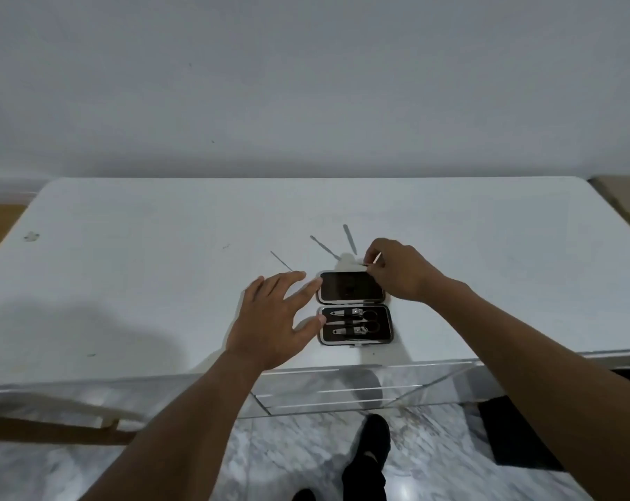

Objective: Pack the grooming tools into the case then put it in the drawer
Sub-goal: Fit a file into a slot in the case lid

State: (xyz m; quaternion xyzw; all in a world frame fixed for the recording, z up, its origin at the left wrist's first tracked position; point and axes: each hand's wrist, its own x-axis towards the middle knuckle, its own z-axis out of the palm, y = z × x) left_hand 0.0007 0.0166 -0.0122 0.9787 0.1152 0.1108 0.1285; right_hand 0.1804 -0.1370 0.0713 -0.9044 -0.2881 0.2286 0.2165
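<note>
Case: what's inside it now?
Two clippers and scissors sit strapped in the case's near half; its far half looks bare. The strap covers their middles.

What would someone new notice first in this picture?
The open black case lies flat near the white table's front edge, clippers and scissors strapped in its near half. The left hand touches its left side, the right hand pinches a thin tool at its far corner, and three slim metal tools lie just beyond.
</note>
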